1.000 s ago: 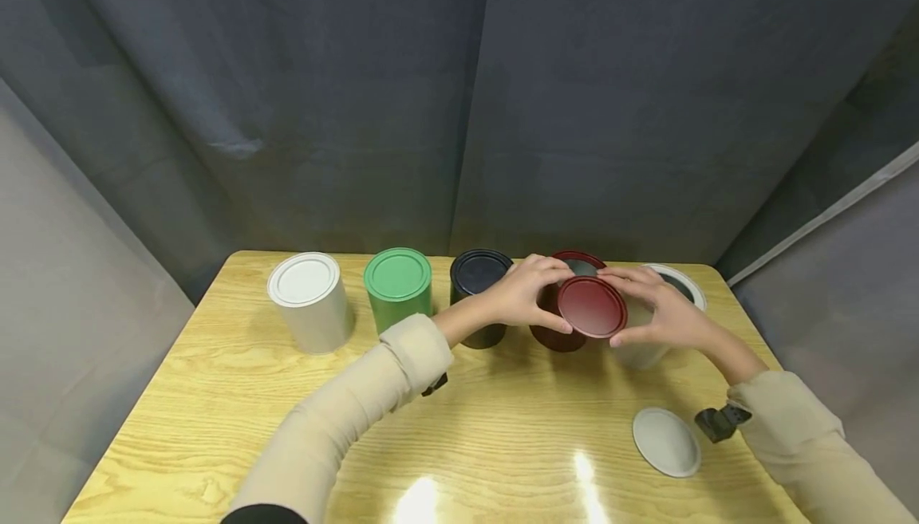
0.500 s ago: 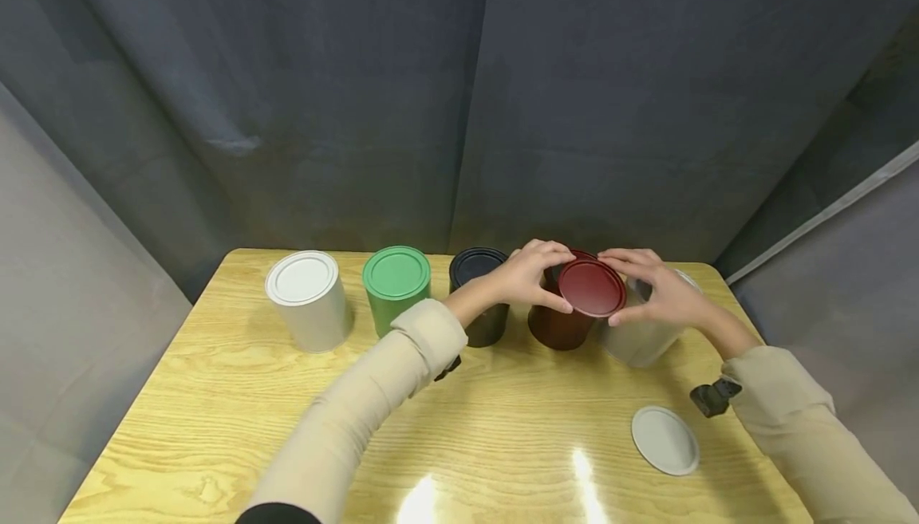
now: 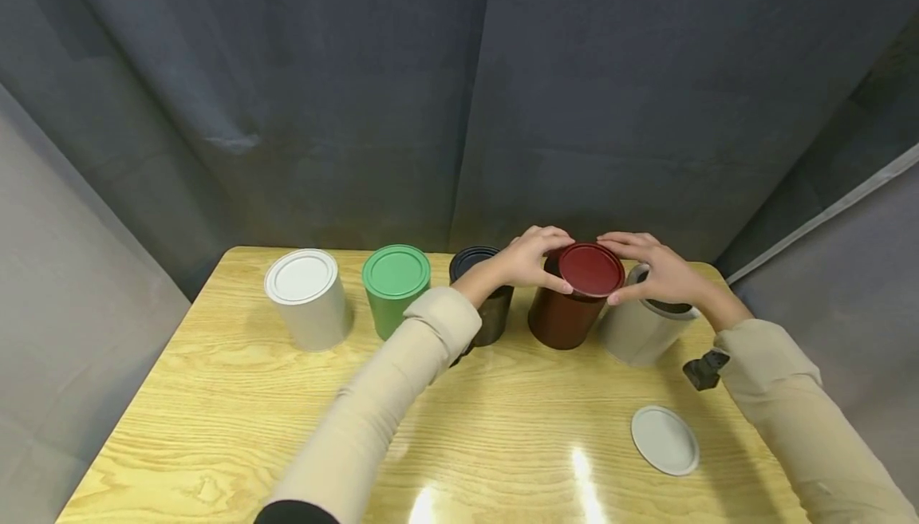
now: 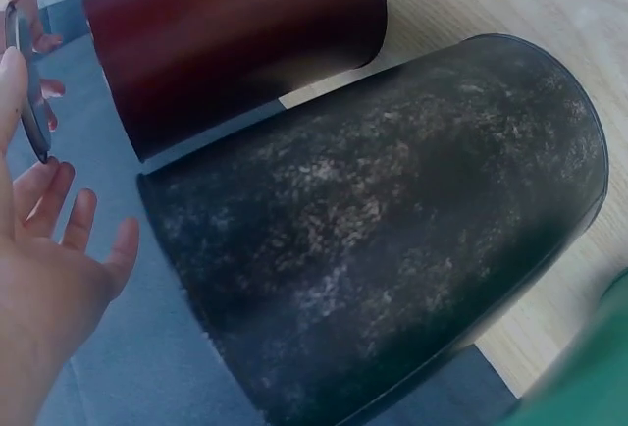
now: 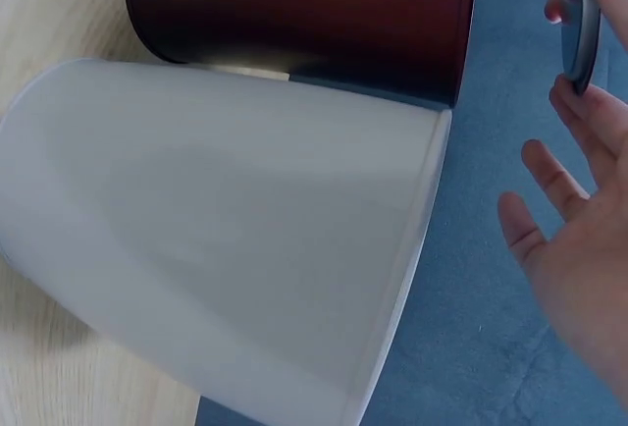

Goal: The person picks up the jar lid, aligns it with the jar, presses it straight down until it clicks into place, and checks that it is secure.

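A dark red round lid point(image 3: 591, 269) is held between my two hands, just above the red can point(image 3: 563, 326). My left hand point(image 3: 533, 262) pinches the lid's left edge between thumb and fingers, while my right hand point(image 3: 659, 270) pinches its right edge. Both wrist views show the lid point(image 4: 31, 92) edge-on and apart from the can's rim. To the left stands a black can point(image 3: 495, 318), its top partly hidden by my left hand. On the right is an off-white can point(image 3: 635, 336) without a lid, its dark opening partly behind my right hand.
A loose pale lid point(image 3: 664, 440) lies on the wooden table point(image 3: 502, 428) at the front right. A green can point(image 3: 396, 293) and a white can point(image 3: 309, 305), both lidded, stand to the left. A dark curtain point(image 3: 359, 109) hangs behind the table.
Both hands have moved away toward the back with the red lid, from in front of the red can to over its top. The pale lid and cans stay in place.
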Demonstrator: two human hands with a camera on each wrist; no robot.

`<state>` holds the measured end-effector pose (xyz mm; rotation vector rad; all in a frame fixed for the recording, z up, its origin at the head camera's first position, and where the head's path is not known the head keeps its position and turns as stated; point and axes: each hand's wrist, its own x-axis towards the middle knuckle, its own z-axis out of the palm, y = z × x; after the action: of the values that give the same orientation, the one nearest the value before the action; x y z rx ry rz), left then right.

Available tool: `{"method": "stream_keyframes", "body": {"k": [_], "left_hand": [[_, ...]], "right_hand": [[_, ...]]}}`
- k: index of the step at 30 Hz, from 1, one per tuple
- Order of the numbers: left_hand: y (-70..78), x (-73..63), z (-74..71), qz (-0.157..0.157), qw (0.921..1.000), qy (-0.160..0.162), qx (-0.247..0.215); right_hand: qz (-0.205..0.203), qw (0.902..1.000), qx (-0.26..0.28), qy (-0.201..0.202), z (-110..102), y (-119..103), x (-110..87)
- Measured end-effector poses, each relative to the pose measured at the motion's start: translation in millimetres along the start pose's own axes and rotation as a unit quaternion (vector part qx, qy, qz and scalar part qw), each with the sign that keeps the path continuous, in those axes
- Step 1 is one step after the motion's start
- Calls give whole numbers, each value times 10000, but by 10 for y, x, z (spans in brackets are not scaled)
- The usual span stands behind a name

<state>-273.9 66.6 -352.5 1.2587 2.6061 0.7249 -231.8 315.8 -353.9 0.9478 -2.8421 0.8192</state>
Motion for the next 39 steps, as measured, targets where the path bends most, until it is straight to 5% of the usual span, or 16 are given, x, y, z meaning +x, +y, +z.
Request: {"method": "stream_keyframes", "body": {"k": [18, 39], "left_hand": [[-219, 80, 120, -517, 9985, -160, -19], [-227, 104, 151, -814, 9959, -379, -121]], "right_hand": [[674, 9958, -20, -618, 102, 80, 171], [950, 9903, 146, -1005, 168, 68, 191]]}}
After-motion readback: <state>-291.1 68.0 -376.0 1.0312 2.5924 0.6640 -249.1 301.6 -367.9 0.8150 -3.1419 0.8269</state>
